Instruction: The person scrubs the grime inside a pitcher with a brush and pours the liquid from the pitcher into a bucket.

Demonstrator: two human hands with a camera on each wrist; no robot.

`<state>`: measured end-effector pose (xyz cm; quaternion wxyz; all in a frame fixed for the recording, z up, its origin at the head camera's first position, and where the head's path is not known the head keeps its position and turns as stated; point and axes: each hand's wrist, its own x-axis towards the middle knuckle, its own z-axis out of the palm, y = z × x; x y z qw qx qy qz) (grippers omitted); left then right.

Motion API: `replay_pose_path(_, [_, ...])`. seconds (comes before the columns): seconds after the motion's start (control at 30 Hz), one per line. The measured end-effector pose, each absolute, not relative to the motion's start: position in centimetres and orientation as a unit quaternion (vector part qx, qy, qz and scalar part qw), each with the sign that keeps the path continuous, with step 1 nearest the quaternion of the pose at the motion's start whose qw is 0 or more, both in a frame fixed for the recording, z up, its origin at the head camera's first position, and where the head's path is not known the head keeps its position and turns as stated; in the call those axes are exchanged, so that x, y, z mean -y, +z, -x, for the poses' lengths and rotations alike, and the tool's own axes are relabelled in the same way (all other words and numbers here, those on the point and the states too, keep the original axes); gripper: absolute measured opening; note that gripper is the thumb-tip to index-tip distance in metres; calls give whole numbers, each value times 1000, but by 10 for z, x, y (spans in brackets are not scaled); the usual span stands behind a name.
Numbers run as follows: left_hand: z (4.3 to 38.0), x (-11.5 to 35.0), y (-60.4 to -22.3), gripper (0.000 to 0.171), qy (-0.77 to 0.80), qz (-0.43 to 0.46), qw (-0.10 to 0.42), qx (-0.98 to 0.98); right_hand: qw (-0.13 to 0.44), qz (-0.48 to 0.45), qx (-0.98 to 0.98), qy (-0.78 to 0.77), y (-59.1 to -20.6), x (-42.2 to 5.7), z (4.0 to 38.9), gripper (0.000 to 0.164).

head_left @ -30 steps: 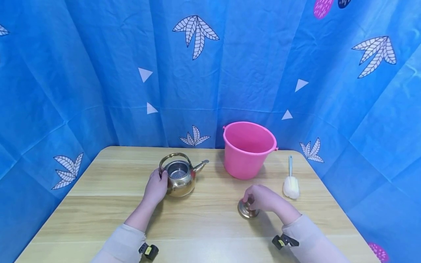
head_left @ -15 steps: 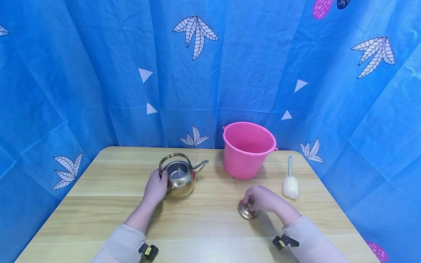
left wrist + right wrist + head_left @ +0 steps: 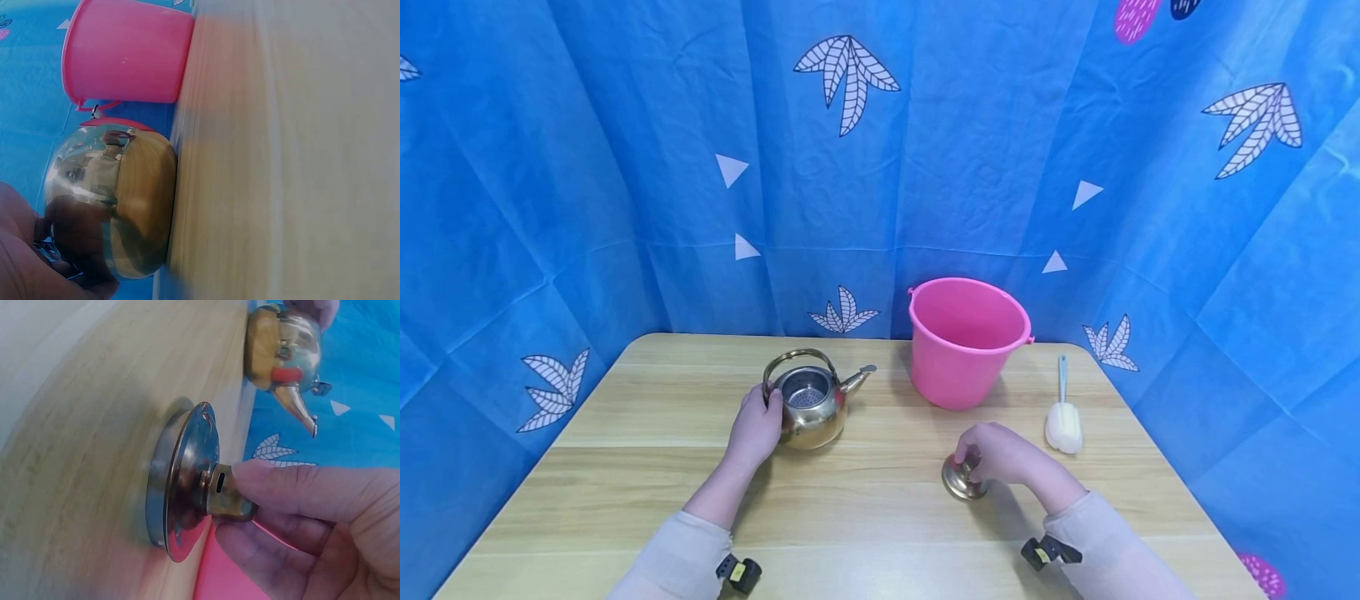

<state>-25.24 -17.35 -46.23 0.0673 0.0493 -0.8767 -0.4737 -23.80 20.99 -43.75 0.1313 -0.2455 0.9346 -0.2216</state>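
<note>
Leftmost, below the left hand, we find a pale cloth sleeve [image 3: 677,554] and a black strapped device [image 3: 745,575] with a yellow label, its writing too small for us to read. The left hand [image 3: 758,425] is curled against the near-left side of a rounded brass-toned teapot [image 3: 811,427], gripping it by the base of its arched handle [image 3: 797,353]; how tightly we cannot tell. The teapot stands upright on the wood-grain table [image 3: 865,533], its polished wall mirroring its surroundings. Inside its uncovered mouth sits a perforated metal strainer [image 3: 806,398], and a tapering spout [image 3: 856,380] points away from that grip. Further right, beyond the right hand's grip, we see a smooth pink plastic bucket [image 3: 951,379], flared at the rim. The right hand [image 3: 1000,452] has its thumb and fingers closed on the slotted knob [image 3: 230,499] of a round, shiny metal lid [image 3: 957,483], low over the tabletop; contact is unclear to us. To the right of this pinch lies a brush [image 3: 1063,429] with a puffy white head and slim pale-blue handle.
</note>
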Motion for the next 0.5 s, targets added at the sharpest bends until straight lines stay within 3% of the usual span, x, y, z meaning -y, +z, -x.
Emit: replay_pose_path(0.5, [254,173,-463,57,-476,-48,70,875,136,238,-933,-231,-432,-210,236,29])
